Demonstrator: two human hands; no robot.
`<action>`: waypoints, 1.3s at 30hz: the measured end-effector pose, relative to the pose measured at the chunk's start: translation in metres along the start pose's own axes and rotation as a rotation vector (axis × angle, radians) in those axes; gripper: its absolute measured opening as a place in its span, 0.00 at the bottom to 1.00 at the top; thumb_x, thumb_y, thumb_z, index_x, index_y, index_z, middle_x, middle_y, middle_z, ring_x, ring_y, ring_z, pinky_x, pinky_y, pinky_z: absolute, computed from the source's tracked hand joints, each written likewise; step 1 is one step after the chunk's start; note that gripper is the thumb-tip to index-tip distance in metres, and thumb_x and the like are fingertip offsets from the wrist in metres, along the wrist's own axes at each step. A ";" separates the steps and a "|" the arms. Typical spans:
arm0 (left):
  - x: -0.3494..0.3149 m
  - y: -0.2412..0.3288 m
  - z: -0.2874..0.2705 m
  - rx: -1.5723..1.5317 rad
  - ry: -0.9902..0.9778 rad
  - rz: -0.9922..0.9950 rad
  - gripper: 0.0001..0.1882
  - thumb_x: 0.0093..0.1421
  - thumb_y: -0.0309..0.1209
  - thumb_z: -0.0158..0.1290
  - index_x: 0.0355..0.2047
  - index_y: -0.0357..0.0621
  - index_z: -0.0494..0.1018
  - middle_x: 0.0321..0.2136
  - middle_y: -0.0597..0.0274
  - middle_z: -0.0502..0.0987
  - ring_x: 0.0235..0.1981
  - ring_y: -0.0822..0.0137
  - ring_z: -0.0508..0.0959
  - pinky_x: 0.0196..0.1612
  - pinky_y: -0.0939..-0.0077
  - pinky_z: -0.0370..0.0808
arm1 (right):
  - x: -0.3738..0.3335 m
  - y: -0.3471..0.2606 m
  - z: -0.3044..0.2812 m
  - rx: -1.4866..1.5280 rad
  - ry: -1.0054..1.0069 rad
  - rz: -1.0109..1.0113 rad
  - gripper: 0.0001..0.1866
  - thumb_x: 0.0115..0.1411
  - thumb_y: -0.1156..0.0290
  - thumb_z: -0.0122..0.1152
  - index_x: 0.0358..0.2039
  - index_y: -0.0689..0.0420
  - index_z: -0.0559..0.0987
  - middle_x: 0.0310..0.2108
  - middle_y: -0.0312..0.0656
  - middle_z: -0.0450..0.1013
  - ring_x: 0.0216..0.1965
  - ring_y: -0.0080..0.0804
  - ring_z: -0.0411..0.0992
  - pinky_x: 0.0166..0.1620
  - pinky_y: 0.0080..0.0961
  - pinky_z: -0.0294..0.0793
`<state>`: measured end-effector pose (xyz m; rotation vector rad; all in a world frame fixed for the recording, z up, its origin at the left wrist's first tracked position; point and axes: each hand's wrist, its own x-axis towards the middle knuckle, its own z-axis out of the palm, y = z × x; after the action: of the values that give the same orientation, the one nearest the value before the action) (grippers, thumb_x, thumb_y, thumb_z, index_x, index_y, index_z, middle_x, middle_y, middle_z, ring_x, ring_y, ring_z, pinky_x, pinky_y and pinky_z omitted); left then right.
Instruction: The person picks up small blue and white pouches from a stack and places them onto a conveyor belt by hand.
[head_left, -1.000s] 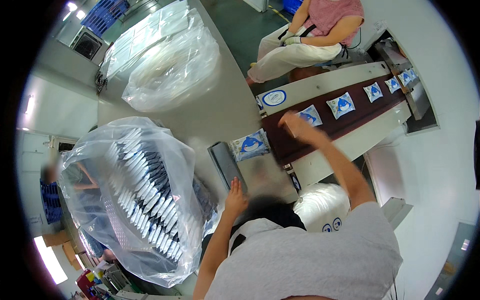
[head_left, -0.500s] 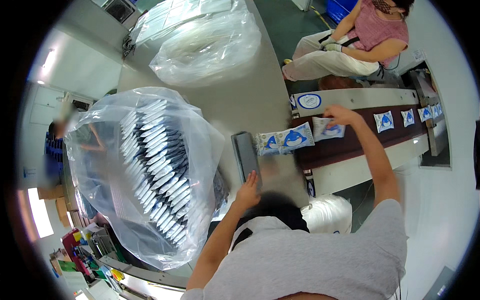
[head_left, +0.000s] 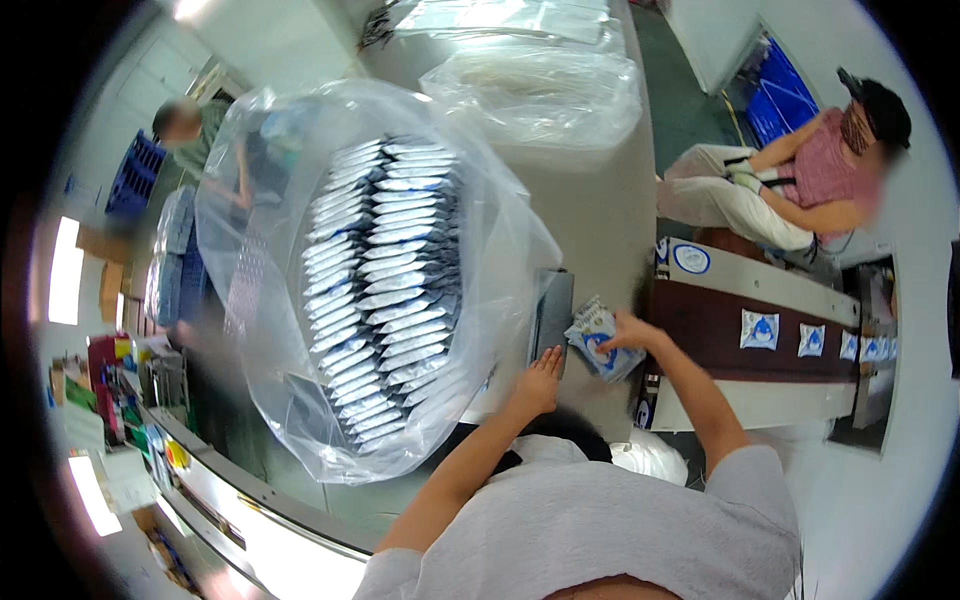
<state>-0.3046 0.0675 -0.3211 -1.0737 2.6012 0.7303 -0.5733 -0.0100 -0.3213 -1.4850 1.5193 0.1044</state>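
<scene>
My right hand (head_left: pixel 638 332) grips a small bunch of white pillow packets (head_left: pixel 600 342) with blue animal pictures, over the table beside the belt's near end. How many it holds I cannot tell. My left hand (head_left: pixel 544 376) lies with fingers stretched out on the lower end of a long grey plate (head_left: pixel 552 312). Left of the plate stands a big clear plastic bag (head_left: pixel 515 240), its mouth wide. Inside it, silvery packets (head_left: pixel 405 285) stand on edge in two long rows.
More packets (head_left: pixel 760 330) lie spaced along the dark brown conveyor belt (head_left: pixel 690 345) on the right. Folded clear bags (head_left: pixel 540 100) rest at the table's far end. A seated person (head_left: pixel 810 180) in pink is beyond the belt; another person (head_left: pixel 205 140) is at far left.
My right hand has come left off the belt, and the packets lying in a row are now bunched under it by the plate. My left hand stays on the plate. The view has shifted.
</scene>
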 end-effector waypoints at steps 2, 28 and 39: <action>-0.005 0.004 0.002 0.007 0.040 -0.009 0.40 0.48 0.35 0.54 0.58 0.25 0.55 0.63 0.37 0.46 0.63 0.47 0.54 0.62 0.64 0.57 | -0.042 -0.014 0.025 0.068 0.116 0.078 0.56 0.29 0.49 0.76 0.50 0.74 0.59 0.42 0.60 0.70 0.43 0.52 0.72 0.45 0.32 0.72; -0.039 -0.201 -0.574 0.989 0.724 -0.079 0.04 0.49 0.24 0.52 0.23 0.44 0.77 0.28 0.57 0.79 0.32 0.59 0.81 0.34 0.69 0.76 | 0.090 -0.450 -0.120 0.208 0.832 -0.745 0.49 0.34 0.67 0.75 0.57 0.60 0.59 0.52 0.51 0.64 0.51 0.41 0.65 0.54 0.33 0.63; -0.038 -0.213 -0.575 0.906 0.709 -0.038 0.03 0.47 0.26 0.56 0.23 0.49 0.77 0.29 0.64 0.80 0.34 0.64 0.80 0.42 0.68 0.69 | 0.238 -0.450 -0.157 -1.124 0.650 -0.415 0.45 0.40 0.51 0.70 0.55 0.60 0.62 0.46 0.52 0.68 0.52 0.43 0.63 0.53 0.38 0.59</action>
<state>-0.1409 -0.3435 0.1056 -1.1500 2.8495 -0.9550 -0.2471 -0.3960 -0.1533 -2.9244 1.6730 0.2767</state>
